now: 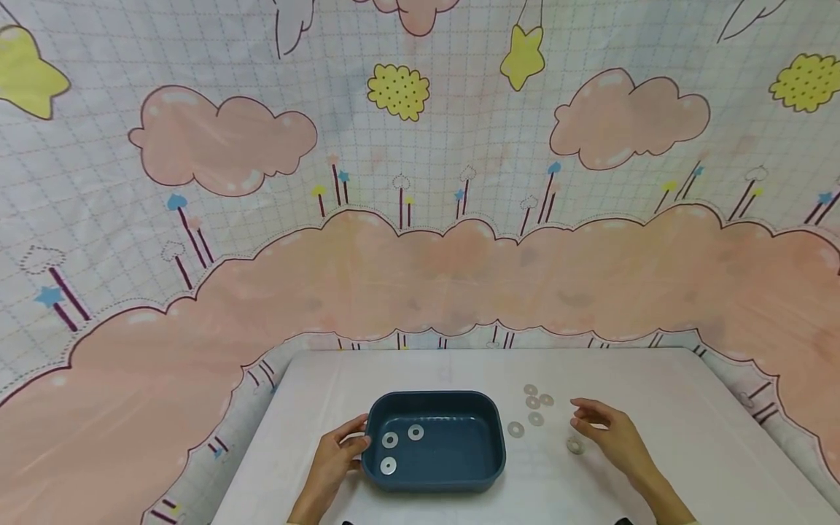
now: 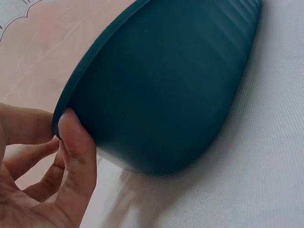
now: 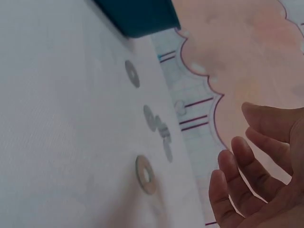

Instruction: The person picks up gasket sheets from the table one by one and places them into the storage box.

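A dark blue rectangular bin (image 1: 453, 452) stands on the table, with 3 flat metal washers inside it, one of them the upper right washer (image 1: 415, 432). My left hand (image 1: 331, 456) pinches the bin's left rim between thumb and fingers; in the left wrist view the thumb (image 2: 78, 147) presses its outer wall. My right hand (image 1: 615, 437) hovers right of the bin with loosely bent fingers and nothing between them. Closest to it is a single washer (image 1: 574, 445) on the table, seen in the right wrist view as the nearest washer (image 3: 145, 174).
Several more washers lie between the bin and my right hand, among them a front washer (image 1: 515, 429) and an overlapping group behind, including a far washer (image 1: 530, 390). A white cloth covers the table (image 1: 315, 394). Behind it hangs a cloud-printed curtain (image 1: 446, 277).
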Demonstrator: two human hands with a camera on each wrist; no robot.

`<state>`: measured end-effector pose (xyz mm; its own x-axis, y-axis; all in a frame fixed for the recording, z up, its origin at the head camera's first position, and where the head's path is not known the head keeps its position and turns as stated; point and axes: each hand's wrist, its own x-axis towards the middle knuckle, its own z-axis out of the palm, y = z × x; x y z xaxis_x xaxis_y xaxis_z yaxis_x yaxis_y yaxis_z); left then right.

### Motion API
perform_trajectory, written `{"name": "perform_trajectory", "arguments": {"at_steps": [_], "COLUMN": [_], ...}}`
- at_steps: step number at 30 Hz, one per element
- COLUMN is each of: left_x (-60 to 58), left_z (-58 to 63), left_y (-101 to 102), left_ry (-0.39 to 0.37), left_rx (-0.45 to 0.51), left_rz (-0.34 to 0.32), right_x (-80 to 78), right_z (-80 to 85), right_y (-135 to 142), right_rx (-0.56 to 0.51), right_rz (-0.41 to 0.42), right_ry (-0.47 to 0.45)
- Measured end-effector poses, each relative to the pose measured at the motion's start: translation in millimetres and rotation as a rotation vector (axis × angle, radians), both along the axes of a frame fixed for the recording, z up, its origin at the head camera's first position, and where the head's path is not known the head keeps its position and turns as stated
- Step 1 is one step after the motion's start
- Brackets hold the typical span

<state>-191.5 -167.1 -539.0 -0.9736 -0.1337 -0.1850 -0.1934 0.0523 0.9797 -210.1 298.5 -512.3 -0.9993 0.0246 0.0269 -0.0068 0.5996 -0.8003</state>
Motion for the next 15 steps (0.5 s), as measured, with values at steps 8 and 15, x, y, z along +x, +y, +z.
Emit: {"name": "perform_trajectory", "arguments": {"at_steps": [8,15], "left_x": [0.1,2.0], "left_z": [-0.6,-0.9], "left_y": [-0.1,-0.6], "left_ry": [-0.001,0.026], "left_rx": [-0.003,-0.005], "left_rz": [0.003,-0.006], "right_x": [-1.6,-3.6], "right_z": [-16.8,-26.6], "right_y": [13.7,22.9], "right_rx": [0.083,0.124], "right_rz": [0.020,0.030], "right_ry": [0.051,-0.036]}}
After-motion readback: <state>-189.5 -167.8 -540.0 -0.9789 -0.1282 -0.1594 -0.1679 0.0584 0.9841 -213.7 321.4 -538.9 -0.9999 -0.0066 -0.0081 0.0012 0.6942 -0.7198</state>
